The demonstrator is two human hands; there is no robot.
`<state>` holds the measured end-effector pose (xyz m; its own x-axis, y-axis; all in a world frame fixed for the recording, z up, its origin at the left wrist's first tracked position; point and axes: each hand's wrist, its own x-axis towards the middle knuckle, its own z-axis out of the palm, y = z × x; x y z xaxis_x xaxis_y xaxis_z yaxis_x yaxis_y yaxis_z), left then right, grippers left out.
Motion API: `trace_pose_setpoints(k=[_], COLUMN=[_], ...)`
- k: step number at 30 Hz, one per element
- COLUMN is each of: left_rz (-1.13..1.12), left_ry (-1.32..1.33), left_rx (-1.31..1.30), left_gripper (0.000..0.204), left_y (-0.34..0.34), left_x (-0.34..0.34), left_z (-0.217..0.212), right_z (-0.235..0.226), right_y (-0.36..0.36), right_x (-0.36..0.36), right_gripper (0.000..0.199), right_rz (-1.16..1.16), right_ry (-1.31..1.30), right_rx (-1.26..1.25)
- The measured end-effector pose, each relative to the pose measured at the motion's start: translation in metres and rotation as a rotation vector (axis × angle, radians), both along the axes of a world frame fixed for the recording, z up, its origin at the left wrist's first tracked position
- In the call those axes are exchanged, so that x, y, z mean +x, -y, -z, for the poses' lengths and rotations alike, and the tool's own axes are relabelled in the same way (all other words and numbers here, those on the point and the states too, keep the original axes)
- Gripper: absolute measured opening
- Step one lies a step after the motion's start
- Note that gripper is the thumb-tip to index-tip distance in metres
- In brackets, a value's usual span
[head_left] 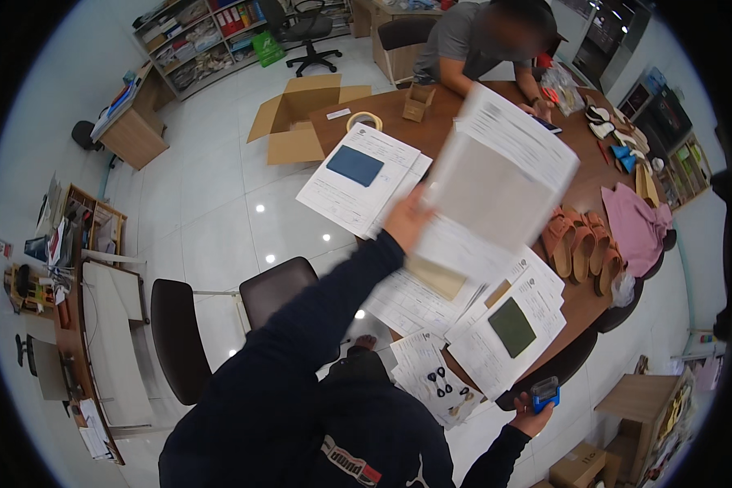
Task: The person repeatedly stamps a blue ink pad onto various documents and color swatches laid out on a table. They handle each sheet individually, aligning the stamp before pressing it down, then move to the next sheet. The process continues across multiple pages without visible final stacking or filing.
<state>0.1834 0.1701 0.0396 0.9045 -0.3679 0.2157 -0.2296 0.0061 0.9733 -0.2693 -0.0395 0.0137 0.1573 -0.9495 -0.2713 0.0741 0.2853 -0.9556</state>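
Observation:
My left hand (pixel 409 218) grips the edge of a paper sheet with a large grey-beige swatch (pixel 493 187), lifted above the table and blurred by motion. Under it lie white sheets, one with a cream swatch (pixel 436 277). To the left, a sheet stack bears a dark blue swatch (pixel 355 166); nearer me, another bears a dark green swatch (pixel 512 327). Sheets with small dark loop-shaped pieces (pixel 440 381) lie at the table's near edge. Low at the right, my right hand (pixel 531 420) is closed round a small blue device with a clear top (pixel 546 394).
Orange sandals (pixel 581 244) and pink cloth (pixel 633 224) line the wooden table's right side. A roll of tape (pixel 364 122) and a small brown box (pixel 417 103) sit farther off. Across the table sits a person (pixel 472 49). An open carton (pixel 301 114) and chairs (pixel 278 289) stand left.

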Motion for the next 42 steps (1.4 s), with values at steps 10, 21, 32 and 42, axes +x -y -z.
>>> trace_pose_setpoints(k=[10, 21, 32, 42], left_rz=[-0.101, 0.155, 0.801, 0.865], left_ry=[-0.093, 0.378, 0.805, 0.944], left_rx=[0.192, 0.429, 0.605, 0.719], left_gripper=[0.041, 0.022, 0.042, 0.031], left_y=[-0.206, -0.026, 0.083, 0.144], left_x=[0.207, -0.003, -0.178, -0.173], left_z=[0.026, 0.020, 0.047, 0.056], right_z=[0.014, 0.016, 0.030, 0.012], right_y=[-0.043, -0.051, -0.020, -0.012], right_x=[0.047, 0.091, 0.068, 0.043], right_gripper=[0.048, 0.036, 0.034, 0.038], right_rz=[-0.076, -0.051, 0.021, -0.083], right_ry=[-0.070, -0.034, -0.439, -0.845], right_rx=[0.069, 0.146, -0.051, -0.352])
